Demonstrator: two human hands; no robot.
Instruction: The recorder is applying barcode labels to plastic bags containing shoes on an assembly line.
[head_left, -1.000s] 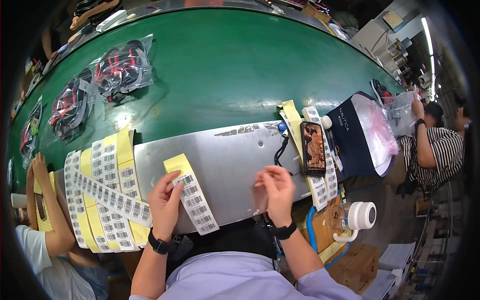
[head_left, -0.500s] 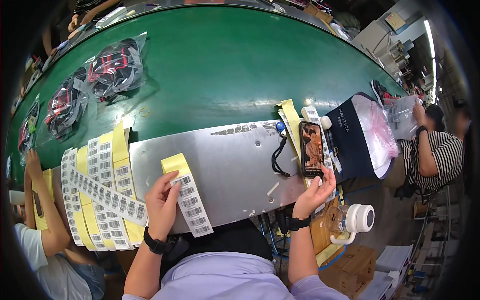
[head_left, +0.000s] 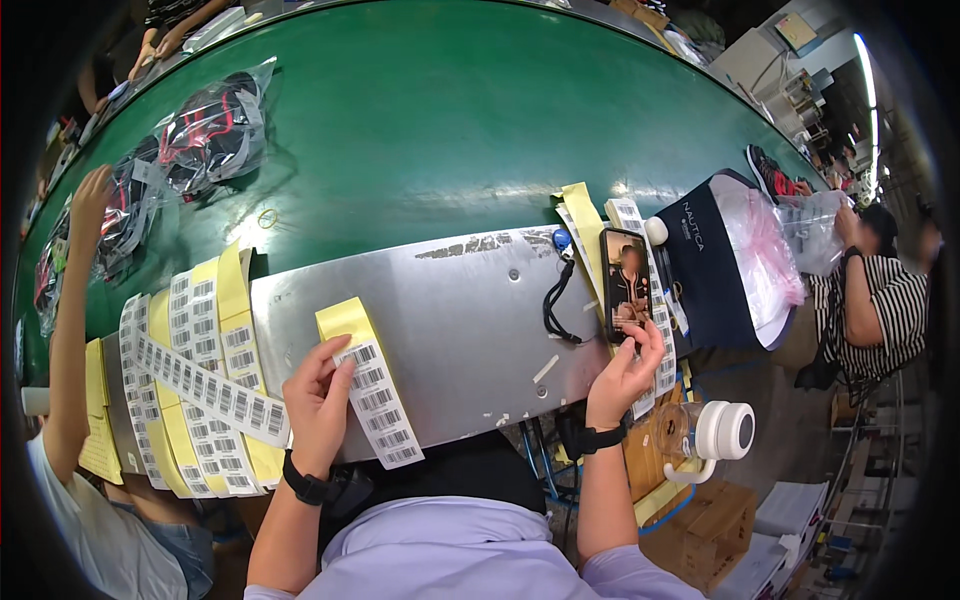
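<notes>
My left hand is by the upper left edge of a strip of barcode labels, its thumb and fingers closed on that edge. The strip has a yellow backing and lies on the metal plate. My right hand is at the lower end of a phone with a lit picture. A fingertip meets the screen, the fingers are loosely bent and apart, and nothing is held. The phone rests on more label strips. Left of my left hand lie several overlapping label strips.
Clear-bagged black and red goods lie on the green table. A dark cord, a navy bag and a white-lidded bottle are near my right hand. A co-worker's arm is at left; a person in stripes at right.
The phone's picture has changed, with my right fingertips now higher against its screen. My left hand stays at the strip. The left co-worker's hand has risen to the bagged goods.
</notes>
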